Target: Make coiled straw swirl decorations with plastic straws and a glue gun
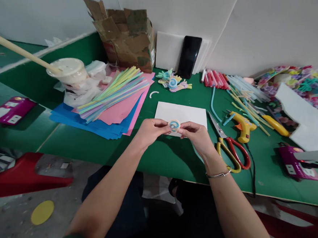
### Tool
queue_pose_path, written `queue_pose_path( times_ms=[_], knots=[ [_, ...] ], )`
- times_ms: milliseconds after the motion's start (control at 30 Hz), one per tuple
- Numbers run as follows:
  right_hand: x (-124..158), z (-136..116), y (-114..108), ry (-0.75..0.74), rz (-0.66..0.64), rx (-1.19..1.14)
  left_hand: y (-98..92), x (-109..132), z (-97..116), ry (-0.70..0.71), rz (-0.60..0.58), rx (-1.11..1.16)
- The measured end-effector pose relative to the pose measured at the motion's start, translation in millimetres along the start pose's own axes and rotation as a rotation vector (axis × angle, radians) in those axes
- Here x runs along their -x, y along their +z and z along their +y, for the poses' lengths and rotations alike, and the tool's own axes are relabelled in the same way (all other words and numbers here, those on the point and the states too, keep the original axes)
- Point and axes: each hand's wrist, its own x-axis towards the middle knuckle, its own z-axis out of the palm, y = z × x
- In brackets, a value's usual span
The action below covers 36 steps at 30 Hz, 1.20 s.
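Observation:
Between both hands, above a white board [181, 111], is a small round coil [174, 126] with a blue and cream spiral. My left hand [153, 130] pinches its left edge with thumb and finger. At the opposite edge, my right hand [194, 134] pinches it the same way. Behind the board lies a cluster of pastel pieces with a similar blue spiral [173, 83]. A short white curved strip [154, 94] rests to its left. Large scissors [229, 149] with red and yellow handles lie beside my right wrist, near a yellow glue gun [242, 126].
Pastel sticks [114, 90] lie on blue and pink sheets [93, 125] at left, near a tub [69, 71] with a long wooden stick. A cardboard box [129, 40] and a phone [189, 57] stand behind. Red rolls [215, 78] and a colourful heap [294, 83] are at right.

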Motion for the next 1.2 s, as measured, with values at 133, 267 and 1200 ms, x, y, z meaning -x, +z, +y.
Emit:
queue_pose_path(
  times_ms=[133,267,1200],
  knots=[
    [-1.0,-2.2,1.1,0.013,-0.016,0.007,-2.5,-0.3,0.2,-0.026,-0.027,-0.043],
    [-1.2,-4.5,1.5,0.028,-0.034,0.017,-5.1,0.1,2.3,-0.074,-0.058,-0.091],
    [3.1,5.0,15.7,0.040,0.094,0.037,-10.9,-1.3,3.3,-0.043,0.025,-0.279]
  ],
)
